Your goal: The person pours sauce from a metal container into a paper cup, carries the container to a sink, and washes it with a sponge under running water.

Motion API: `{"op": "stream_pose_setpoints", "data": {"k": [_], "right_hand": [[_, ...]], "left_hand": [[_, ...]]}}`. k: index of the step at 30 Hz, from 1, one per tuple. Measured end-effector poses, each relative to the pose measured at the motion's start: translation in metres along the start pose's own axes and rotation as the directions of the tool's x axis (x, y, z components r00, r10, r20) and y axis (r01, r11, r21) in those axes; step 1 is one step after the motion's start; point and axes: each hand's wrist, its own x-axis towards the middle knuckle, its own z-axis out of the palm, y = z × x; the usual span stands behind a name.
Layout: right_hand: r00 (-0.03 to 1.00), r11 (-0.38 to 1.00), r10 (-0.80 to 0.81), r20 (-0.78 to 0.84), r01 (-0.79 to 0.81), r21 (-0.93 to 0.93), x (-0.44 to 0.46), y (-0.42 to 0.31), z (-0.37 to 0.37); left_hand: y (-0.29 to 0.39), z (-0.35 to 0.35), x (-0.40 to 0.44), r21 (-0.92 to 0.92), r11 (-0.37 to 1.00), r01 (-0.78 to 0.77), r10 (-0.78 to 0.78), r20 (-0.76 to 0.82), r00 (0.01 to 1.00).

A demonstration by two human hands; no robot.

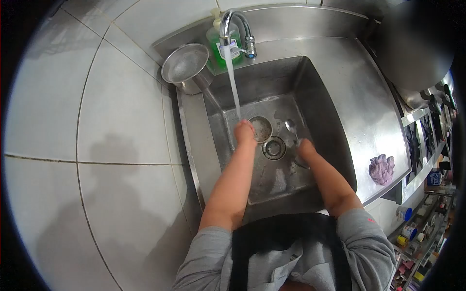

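Under the running faucet point(237, 26), my left hand point(244, 133) is closed at the rim of a small round metal cup point(262, 129). The water stream falls onto or just beside that hand. My right hand point(306, 148), slightly blurred, is low in the sink and closed round the handle of a metal spoon point(291, 126), whose bowl points toward the faucet. Between the hands lies the round drain point(274, 148). Whatever lies beneath my right hand is mostly hidden.
The steel sink point(323, 111) has raised walls. A metal strainer point(186, 65) and a pump bottle of green soap point(218, 41) stand at its back left. A crumpled purple cloth point(382, 169) lies on the right counter, beside a stove point(420, 140). Tiled wall rises left.
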Motion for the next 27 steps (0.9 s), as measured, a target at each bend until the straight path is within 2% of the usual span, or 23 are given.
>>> {"op": "stream_pose_setpoints", "data": {"k": [2, 3, 4, 5, 6, 7, 8, 9, 10, 11, 12, 13, 14, 15, 17, 19, 21, 23, 24, 26, 27], "right_hand": [[0.997, 0.996, 0.067, 0.03, -0.065, -0.068, 0.007, 0.021, 0.016], [0.988, 0.986, 0.08, 0.131, -0.059, -0.155, 0.008, 0.026, 0.018], [0.968, 0.97, 0.099, 0.229, -0.043, -0.238, 0.01, 0.029, 0.019], [0.969, 0.971, 0.101, 0.227, -0.046, -0.235, 0.011, 0.028, 0.019], [0.976, 0.964, 0.075, 0.204, -0.02, -0.264, 0.012, 0.026, 0.017], [0.982, 0.956, 0.05, 0.182, 0.006, -0.295, 0.011, 0.023, 0.015], [0.982, 0.956, 0.054, 0.182, 0.002, -0.295, 0.01, 0.018, 0.01], [0.99, 0.976, 0.001, 0.141, 0.029, -0.217, 0.008, 0.008, 0.003], [0.994, 0.988, -0.05, 0.096, 0.064, -0.141, 0.005, -0.003, -0.003], [0.994, 0.987, -0.052, 0.096, 0.066, -0.148, 0.001, -0.014, -0.009], [0.996, 0.998, -0.044, 0.08, 0.047, -0.04, -0.002, -0.026, -0.011], [0.997, 0.997, -0.033, 0.066, 0.028, 0.073, -0.006, -0.034, -0.015], [0.997, 0.997, -0.035, 0.068, 0.029, 0.076, -0.008, -0.036, -0.014], [0.993, 0.987, -0.086, 0.082, 0.074, 0.142, -0.011, -0.037, -0.013], [0.987, 0.97, -0.135, 0.087, 0.114, 0.215, -0.018, -0.04, -0.016], [0.96, 0.964, -0.185, 0.208, 0.136, 0.227, -0.021, -0.042, -0.027], [0.971, 0.967, -0.179, 0.158, 0.144, 0.21, -0.021, -0.039, -0.03], [0.978, 0.968, -0.179, 0.104, 0.156, 0.198, -0.021, -0.039, -0.04], [0.973, 0.955, -0.22, 0.07, 0.2, 0.218, -0.022, -0.038, -0.047], [0.965, 0.939, -0.259, 0.035, 0.243, 0.244, -0.026, -0.037, -0.06], [0.966, 0.941, -0.254, 0.041, 0.237, 0.241, -0.029, -0.039, -0.07]], "left_hand": [[0.018, 0.002, 0.036, 0.28, 0.941, -0.191, 0.156, 0.143, 0.977], [0.025, 0.008, 0.035, 0.282, 0.941, -0.186, 0.151, 0.14, 0.979], [0.032, 0.014, 0.034, 0.369, 0.905, -0.21, 0.162, 0.158, 0.974], [0.04, 0.022, 0.037, 0.452, 0.86, -0.238, 0.172, 0.182, 0.968], [0.009, 0.001, 0.1, 0.629, 0.702, -0.332, 0.263, 0.204, 0.943], [0.0, -0.003, 0.106, 0.632, 0.7, -0.332, 0.26, 0.207, 0.943], [-0.013, -0.009, 0.103, 0.798, 0.547, -0.252, 0.29, 0.102, 0.951], [-0.029, -0.018, 0.102, 0.916, 0.376, -0.137, 0.339, 0.002, 0.941], [-0.043, -0.03, 0.101, 0.973, 0.224, -0.048, 0.316, -0.027, 0.948], [-0.057, -0.041, 0.101, 0.997, 0.066, 0.04, 0.3, -0.058, 0.952], [-0.057, -0.041, 0.085, 0.997, 0.072, 0.042, 0.301, -0.062, 0.952], [-0.055, -0.041, 0.07, 0.941, 0.328, 0.078, 0.158, -0.136, 0.978], [-0.056, -0.045, 0.067, 0.823, 0.551, 0.14, -0.001, -0.168, 0.986], [-0.054, -0.045, 0.069, 0.826, 0.546, 0.139, 0.002, -0.167, 0.986], [-0.048, -0.044, 0.076, 0.869, 0.493, -0.046, 0.03, 0.035, 0.999], [-0.016, -0.017, 0.049, 0.856, 0.515, -0.054, 0.08, 0.015, 0.997], [-0.007, -0.016, 0.051, 0.837, 0.544, -0.066, 0.134, -0.009, 0.991], [-0.003, -0.021, 0.06, 0.926, 0.252, -0.282, 0.374, 0.175, 0.911], [-0.002, -0.022, 0.056, 0.925, 0.249, -0.288, 0.381, 0.18, 0.907], [-0.002, -0.025, 0.04, 0.886, -0.226, -0.404, 0.497, 0.462, 0.735], [0.005, -0.021, 0.028, 0.884, -0.232, -0.406, 0.497, 0.467, 0.731]]}}
